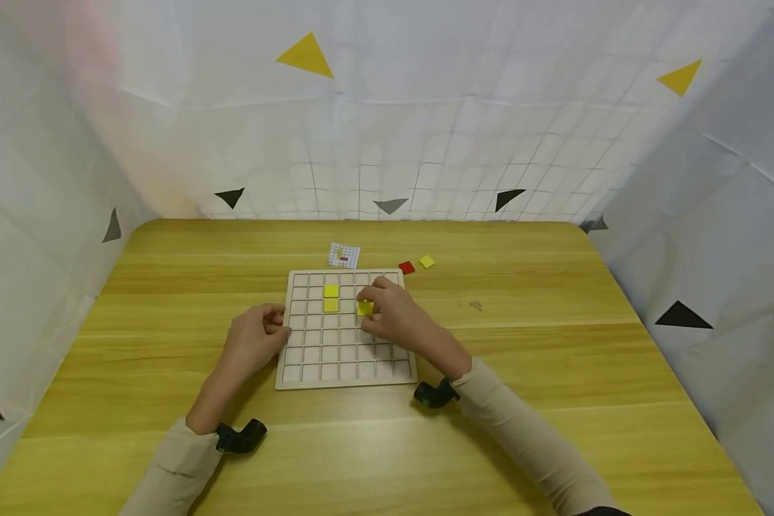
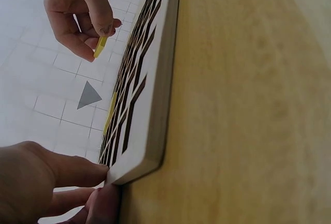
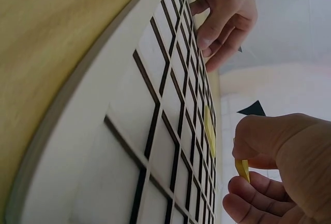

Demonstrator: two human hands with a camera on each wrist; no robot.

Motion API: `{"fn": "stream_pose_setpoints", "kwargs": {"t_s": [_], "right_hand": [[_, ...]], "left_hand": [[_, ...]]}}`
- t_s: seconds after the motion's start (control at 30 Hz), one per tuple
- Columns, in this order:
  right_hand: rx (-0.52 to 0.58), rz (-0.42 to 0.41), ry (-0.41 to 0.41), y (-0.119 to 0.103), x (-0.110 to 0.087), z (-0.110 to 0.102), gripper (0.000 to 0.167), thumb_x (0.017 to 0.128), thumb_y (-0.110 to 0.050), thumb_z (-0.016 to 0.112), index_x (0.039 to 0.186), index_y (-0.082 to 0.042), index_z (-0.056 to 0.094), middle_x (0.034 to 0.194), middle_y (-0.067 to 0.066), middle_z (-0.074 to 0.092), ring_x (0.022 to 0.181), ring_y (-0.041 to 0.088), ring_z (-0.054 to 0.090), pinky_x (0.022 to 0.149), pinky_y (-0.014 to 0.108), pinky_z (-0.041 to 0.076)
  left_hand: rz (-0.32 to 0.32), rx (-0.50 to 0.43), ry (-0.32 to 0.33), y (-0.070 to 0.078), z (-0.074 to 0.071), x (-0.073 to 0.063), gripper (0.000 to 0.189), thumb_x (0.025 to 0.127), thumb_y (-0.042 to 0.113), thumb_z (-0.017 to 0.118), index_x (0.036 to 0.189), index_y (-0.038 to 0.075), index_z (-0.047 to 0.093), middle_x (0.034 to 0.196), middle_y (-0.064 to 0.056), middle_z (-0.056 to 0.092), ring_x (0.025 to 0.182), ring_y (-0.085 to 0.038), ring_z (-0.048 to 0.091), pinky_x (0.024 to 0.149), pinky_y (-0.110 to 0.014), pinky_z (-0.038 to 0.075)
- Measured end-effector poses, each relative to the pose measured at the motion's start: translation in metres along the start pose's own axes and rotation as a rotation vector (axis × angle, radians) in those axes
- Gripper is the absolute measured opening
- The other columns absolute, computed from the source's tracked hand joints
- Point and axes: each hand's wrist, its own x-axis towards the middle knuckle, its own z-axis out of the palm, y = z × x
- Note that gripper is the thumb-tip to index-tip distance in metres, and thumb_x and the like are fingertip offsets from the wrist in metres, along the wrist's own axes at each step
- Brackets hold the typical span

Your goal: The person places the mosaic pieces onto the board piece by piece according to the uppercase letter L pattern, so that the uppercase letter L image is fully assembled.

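Note:
A pale wooden grid board (image 1: 312,356) lies on the table, divided into square cells. Two yellow square tiles (image 1: 331,298) sit in neighbouring cells, one above the other, in its upper left-centre part. My right hand (image 1: 393,313) pinches another yellow tile (image 3: 241,169) between thumb and finger, raised over the board right of those two. In the left wrist view that tile is seen edge-on, clear of the grid. The left hand (image 1: 254,335) grips the board's left edge, thumb and fingertips at the rim.
Behind the board lies a small printed card (image 1: 344,255) with a coloured grid pattern. A red tile (image 1: 407,267) and a loose yellow tile (image 1: 427,261) lie beyond its far right corner. White sheeting (image 1: 387,122) with triangle markers encloses the wooden table (image 1: 542,330) at the back and sides.

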Motion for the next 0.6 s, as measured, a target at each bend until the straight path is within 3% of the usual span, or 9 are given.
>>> {"fn": "stream_pose_setpoints", "kwargs": {"t_s": [0.33, 0.6], "right_hand": [[-0.039, -0.042, -0.050, -0.011, 0.008, 0.009, 0.028, 0.084, -0.006, 0.071, 0.112, -0.001, 0.070, 0.100, 0.007, 0.056, 0.083, 0.016, 0.061, 0.072, 0.025, 0.050], [-0.037, -0.072, -0.070, -0.017, 0.016, 0.018, 0.027, 0.084, -0.004, 0.071, 0.111, -0.002, 0.070, 0.100, 0.006, 0.056, 0.077, 0.014, 0.051, 0.066, 0.023, 0.045]], "left_hand": [[-0.002, 0.011, 0.000, 0.002, 0.000, 0.000, 0.043, 0.090, 0.009, 0.067, 0.130, -0.005, 0.061, 0.107, -0.015, 0.065, 0.094, -0.027, 0.068, 0.076, -0.040, 0.055], [-0.002, 0.013, 0.001, 0.000, 0.000, 0.000, 0.043, 0.090, 0.009, 0.067, 0.130, -0.004, 0.061, 0.107, -0.014, 0.065, 0.095, -0.027, 0.068, 0.076, -0.039, 0.056]]}}
